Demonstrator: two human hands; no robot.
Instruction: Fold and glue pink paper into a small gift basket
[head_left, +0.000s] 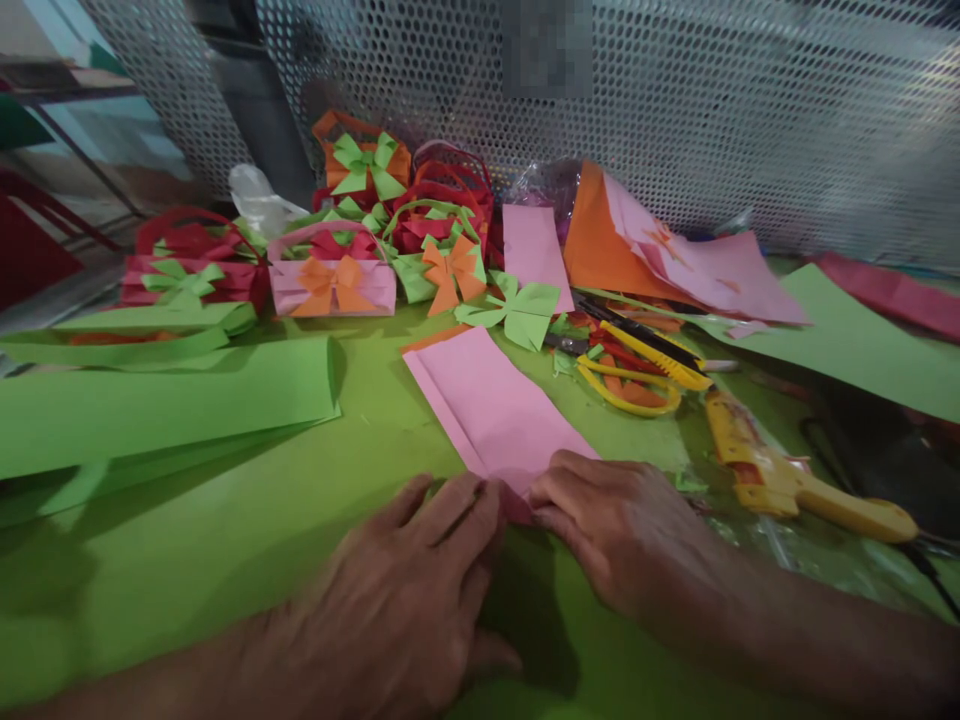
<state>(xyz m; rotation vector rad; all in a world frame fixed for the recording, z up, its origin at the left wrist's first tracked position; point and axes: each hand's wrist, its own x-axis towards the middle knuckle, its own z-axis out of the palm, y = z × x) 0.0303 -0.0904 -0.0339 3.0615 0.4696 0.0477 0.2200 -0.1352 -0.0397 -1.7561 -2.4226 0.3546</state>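
Note:
A folded sheet of pink paper [499,395] lies on the green tabletop in front of me, with a narrow crease down its left side and an orange strip at its far end. My left hand [405,590] presses its fingertips on the near left corner; its thumb is stretched out below, off the paper. At the near right corner, my right hand [630,530] pinches the paper's near edge between thumb and curled fingers. A darker pink fold shows between the two hands. The underside of the paper is hidden.
Small paper bags with bows, including a pink bag [334,285], stand at the back. Green paper sheets [165,410] lie left. On the right are a yellow glue gun [795,485], a yellow cutter [652,350], yellow-handled scissors [630,400] and scraps. A perforated metal panel [712,110] rises behind.

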